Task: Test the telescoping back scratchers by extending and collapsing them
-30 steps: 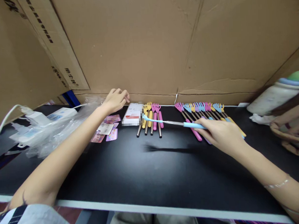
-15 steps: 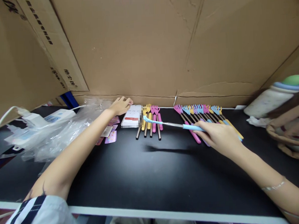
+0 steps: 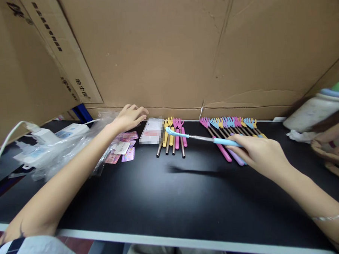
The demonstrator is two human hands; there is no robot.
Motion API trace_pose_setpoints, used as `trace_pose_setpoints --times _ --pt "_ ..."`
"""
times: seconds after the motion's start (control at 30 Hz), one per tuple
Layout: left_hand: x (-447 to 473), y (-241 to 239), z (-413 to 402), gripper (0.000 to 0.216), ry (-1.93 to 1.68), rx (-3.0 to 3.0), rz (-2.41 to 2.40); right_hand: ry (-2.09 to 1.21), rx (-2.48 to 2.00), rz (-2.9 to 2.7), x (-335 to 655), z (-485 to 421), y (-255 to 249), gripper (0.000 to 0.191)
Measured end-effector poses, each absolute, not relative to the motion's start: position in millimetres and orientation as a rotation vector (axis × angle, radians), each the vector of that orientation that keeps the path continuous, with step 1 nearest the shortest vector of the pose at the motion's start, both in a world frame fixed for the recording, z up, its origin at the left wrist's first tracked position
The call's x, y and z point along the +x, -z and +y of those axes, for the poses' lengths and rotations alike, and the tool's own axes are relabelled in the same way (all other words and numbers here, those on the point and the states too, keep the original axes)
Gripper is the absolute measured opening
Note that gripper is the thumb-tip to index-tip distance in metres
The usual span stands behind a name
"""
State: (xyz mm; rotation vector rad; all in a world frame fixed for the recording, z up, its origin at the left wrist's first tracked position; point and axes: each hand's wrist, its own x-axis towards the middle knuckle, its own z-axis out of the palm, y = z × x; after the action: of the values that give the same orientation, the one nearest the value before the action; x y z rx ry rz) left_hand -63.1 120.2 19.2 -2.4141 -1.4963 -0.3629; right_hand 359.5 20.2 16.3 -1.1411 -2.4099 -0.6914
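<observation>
My right hand point(image 3: 262, 153) is closed round the handle of a light blue back scratcher point(image 3: 203, 139), holding it above the table with its clawed head pointing left. My left hand point(image 3: 131, 116) has its fingers apart and holds nothing; it hovers just left of a phone point(image 3: 152, 130) that lies near the cardboard wall. Right of the phone lie several yellow and pink back scratchers point(image 3: 183, 141) side by side. Behind my right hand rests a longer row of pink, blue, yellow and purple back scratchers point(image 3: 223, 149), partly covered by that hand.
Small printed cards point(image 3: 128, 154) and clear plastic bags point(image 3: 75, 151) lie on the left, beside a white power strip point(image 3: 71, 131) with a cable. At the right are a bottle point(image 3: 316, 111), a crumpled tissue point(image 3: 300, 135) and a brown bag point(image 3: 326, 154). Cardboard point(image 3: 155, 49) walls the back.
My left hand has drawn back slightly left from the phone's top edge. My right hand still holds the light blue back scratcher in nearly the same pose. The view has shifted a little.
</observation>
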Motion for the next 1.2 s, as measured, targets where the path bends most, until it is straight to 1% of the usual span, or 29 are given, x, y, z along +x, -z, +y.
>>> trace_pose_setpoints --times 0.3,0.47,0.8,0.93,1.2 --pt "-76.1 -7.4 87.1 0.039 0.264 -2.482 -1.208 0.759 -1.124 -2.406 359.3 21.5 -14.8 0.043" --pt "-74.9 1.1 72.3 0.037 0.262 -2.491 -1.145 0.824 -1.115 -2.414 358.8 22.9 -15.8 0.039" --pt "-65.6 4.2 61.8 0.035 0.247 -2.537 -1.101 0.763 -1.157 -2.427 360.0 21.7 -17.3 0.041" --pt "-63.4 0.2 60.9 0.040 0.325 -2.494 -1.125 0.754 -1.189 -2.423 360.0 21.3 -18.1 0.039" --pt "-38.3 -21.3 42.4 0.039 0.623 -2.395 -1.168 0.618 -1.137 -2.418 354.2 18.3 -15.8 0.037"
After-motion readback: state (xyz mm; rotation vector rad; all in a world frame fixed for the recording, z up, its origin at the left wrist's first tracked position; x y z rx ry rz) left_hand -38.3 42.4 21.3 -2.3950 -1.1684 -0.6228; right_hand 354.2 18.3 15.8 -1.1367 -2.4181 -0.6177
